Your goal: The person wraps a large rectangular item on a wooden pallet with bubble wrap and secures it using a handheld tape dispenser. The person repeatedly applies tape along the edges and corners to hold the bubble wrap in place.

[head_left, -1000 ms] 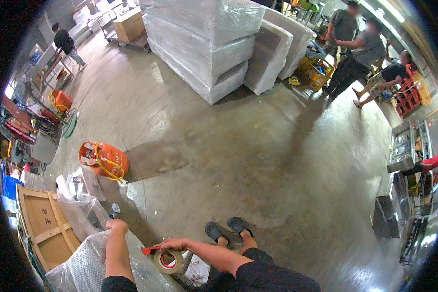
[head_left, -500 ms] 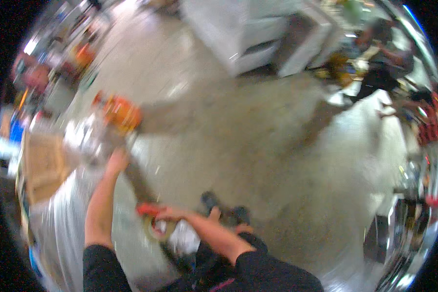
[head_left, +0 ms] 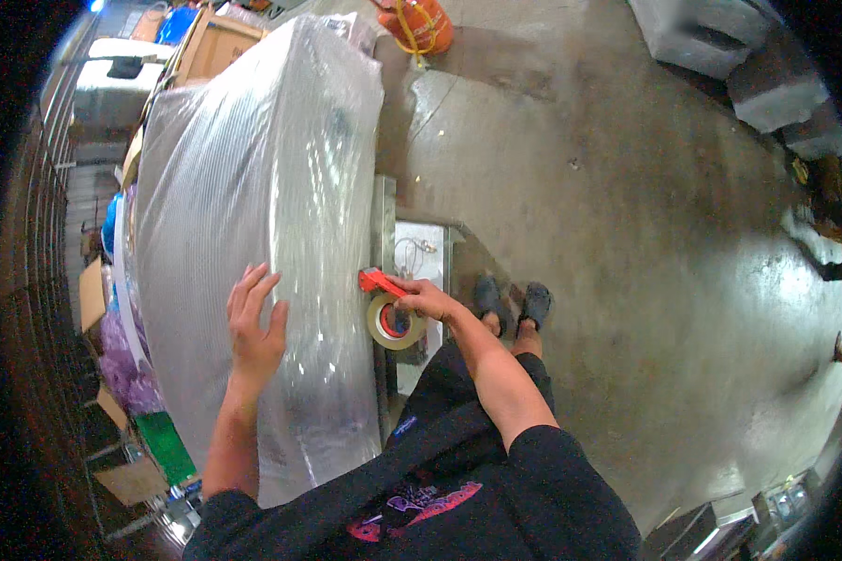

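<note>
A large long object under clear plastic film [head_left: 323, 215] stretches along my left side. Over its top is my left hand [head_left: 257, 323], fingers spread and holding nothing; whether it touches the film I cannot tell. My right hand [head_left: 428, 299] grips a red tape dispenser [head_left: 381, 281] by its handle. A wide roll of tan tape [head_left: 380, 329] is mounted on it. The dispenser's front end is beside the right-hand edge of the wrapped object.
Below the dispenser is a pale metal surface [head_left: 421, 245] with a thin wire on it. An orange bag [head_left: 423, 26] with a yellow strap is on the floor ahead. Wrapped grey blocks [head_left: 697, 42] stand far right. Cardboard [head_left: 92, 294] and purple plastic [head_left: 126, 360] lie beyond the wrapped object.
My view has turned left, so the wrapped object now fills the left middle. My left hand has gone from reaching far ahead to over the film; my right hand still holds the tape dispenser.
</note>
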`<act>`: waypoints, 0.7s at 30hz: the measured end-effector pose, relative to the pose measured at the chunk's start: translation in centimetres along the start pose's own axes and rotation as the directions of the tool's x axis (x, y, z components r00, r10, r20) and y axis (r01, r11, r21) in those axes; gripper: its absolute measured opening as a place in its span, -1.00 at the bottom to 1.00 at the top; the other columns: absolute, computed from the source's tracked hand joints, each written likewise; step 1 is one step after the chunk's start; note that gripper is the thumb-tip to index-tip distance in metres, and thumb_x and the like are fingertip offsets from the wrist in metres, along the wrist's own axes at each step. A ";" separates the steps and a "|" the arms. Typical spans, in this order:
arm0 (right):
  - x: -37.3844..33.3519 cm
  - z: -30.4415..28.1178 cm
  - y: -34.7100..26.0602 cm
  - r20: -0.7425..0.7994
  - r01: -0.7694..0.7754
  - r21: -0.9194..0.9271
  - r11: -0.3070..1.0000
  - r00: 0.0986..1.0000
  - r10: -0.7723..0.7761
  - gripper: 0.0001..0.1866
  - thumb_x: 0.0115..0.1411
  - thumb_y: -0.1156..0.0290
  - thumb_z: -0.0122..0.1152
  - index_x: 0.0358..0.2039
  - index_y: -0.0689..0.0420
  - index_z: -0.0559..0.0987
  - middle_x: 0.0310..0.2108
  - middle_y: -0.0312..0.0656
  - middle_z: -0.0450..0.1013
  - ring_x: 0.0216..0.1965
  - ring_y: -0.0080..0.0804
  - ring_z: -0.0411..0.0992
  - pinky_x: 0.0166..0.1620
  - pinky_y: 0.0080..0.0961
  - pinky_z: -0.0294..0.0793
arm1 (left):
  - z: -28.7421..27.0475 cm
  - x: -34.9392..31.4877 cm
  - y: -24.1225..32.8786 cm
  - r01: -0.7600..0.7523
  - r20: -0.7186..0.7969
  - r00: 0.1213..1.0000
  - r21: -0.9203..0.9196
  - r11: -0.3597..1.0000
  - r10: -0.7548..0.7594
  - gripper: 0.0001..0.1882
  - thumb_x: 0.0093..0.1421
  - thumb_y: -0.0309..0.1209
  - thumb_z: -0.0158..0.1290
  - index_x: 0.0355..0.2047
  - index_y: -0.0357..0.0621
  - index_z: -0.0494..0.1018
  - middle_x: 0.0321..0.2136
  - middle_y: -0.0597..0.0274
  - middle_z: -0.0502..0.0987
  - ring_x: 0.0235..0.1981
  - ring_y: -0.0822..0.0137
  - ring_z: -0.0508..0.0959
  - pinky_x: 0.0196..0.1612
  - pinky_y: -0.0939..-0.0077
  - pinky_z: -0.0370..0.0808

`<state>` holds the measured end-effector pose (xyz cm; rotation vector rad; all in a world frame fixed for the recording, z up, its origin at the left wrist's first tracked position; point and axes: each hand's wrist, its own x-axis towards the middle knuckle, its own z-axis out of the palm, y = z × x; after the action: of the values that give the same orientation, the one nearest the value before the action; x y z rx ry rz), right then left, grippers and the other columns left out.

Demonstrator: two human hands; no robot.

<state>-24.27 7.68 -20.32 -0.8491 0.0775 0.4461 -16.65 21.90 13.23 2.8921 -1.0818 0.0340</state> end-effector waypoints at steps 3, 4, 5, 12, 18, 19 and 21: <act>-2.5 2.6 4.3 0.006 -0.045 -0.006 0.999 0.999 0.045 -0.26 0.08 0.31 0.26 0.34 -0.17 0.37 -0.49 -0.49 0.35 -0.53 -0.68 0.20 -0.45 -0.63 0.21 | -0.6 -11.2 -1.8 0.212 -0.041 0.976 0.016 0.977 -0.212 -0.55 0.22 -0.39 0.10 0.13 -0.18 0.42 0.19 -0.03 0.39 0.31 -0.07 0.29 0.33 0.06 0.16; -3.4 3.4 5.6 -0.004 -0.051 -0.009 0.999 0.999 0.051 -0.26 0.09 0.32 0.23 0.35 -0.15 0.35 -0.50 -0.50 0.33 -0.50 -0.67 0.20 -0.44 -0.63 0.19 | -0.8 -14.6 -2.2 0.263 -0.050 0.964 0.026 0.964 -0.262 -0.54 0.22 -0.38 0.09 0.14 -0.19 0.40 0.20 -0.04 0.38 0.31 -0.08 0.28 0.33 0.06 0.16; -4.3 4.1 7.0 -0.008 -0.007 0.000 1.000 1.000 0.007 -0.27 0.11 0.35 0.20 0.35 -0.11 0.35 -0.36 -0.44 0.43 -0.39 -0.64 0.31 -0.33 -0.61 0.34 | -0.8 -17.8 -2.6 0.302 -0.061 0.952 0.034 0.953 -0.300 -0.53 0.23 -0.38 0.09 0.16 -0.20 0.39 0.21 -0.05 0.38 0.31 -0.08 0.28 0.34 0.05 0.16; -11.1 11.7 17.3 0.051 0.076 0.099 0.992 0.995 -0.081 -0.24 0.09 0.34 0.16 0.37 -0.01 0.32 -0.01 -0.41 0.46 -0.26 -0.63 0.37 -0.18 -0.64 0.40 | 1.1 -33.9 -2.7 0.141 -0.023 0.990 0.054 0.989 -0.140 -0.31 0.28 -0.10 0.04 0.33 -0.16 0.20 0.34 -0.05 0.20 0.39 -0.09 0.14 0.40 -0.05 -0.01; -20.2 20.8 29.1 0.139 -0.064 0.181 0.981 0.990 0.039 -0.24 0.12 0.33 0.16 0.39 0.01 0.27 0.12 -0.39 0.41 -0.03 -0.58 0.38 0.09 -0.64 0.35 | -1.9 -45.3 -2.4 -0.013 0.068 0.998 0.071 0.997 0.008 -0.21 0.29 0.07 0.00 0.36 -0.17 0.16 0.38 -0.05 0.13 0.40 -0.10 0.12 0.40 -0.11 -0.06; -21.4 22.9 31.2 0.117 -0.014 0.147 0.989 0.993 -0.003 -0.23 0.11 0.29 0.20 0.38 -0.01 0.28 0.12 -0.40 0.42 -0.04 -0.60 0.38 0.08 -0.66 0.35 | -2.7 -47.0 -2.2 -0.021 0.063 0.998 0.051 0.998 0.018 -0.22 0.30 0.07 -0.01 0.36 -0.17 0.16 0.38 -0.05 0.14 0.40 -0.10 0.13 0.39 -0.10 -0.05; -24.3 26.1 35.1 0.112 0.024 0.164 0.986 0.993 -0.043 -0.20 0.08 0.39 0.15 0.39 0.14 0.24 0.24 -0.30 0.32 0.28 -0.46 0.20 0.33 -0.45 0.13 | -3.5 -50.1 -1.6 -0.038 0.042 0.998 0.015 0.999 0.037 -0.23 0.31 0.07 -0.03 0.35 -0.19 0.17 0.37 -0.05 0.17 0.39 -0.10 0.14 0.39 -0.08 -0.04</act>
<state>-63.53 38.64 -21.95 -0.6623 -0.0072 0.4502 -53.44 56.14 14.73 2.8992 -1.1481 -0.0167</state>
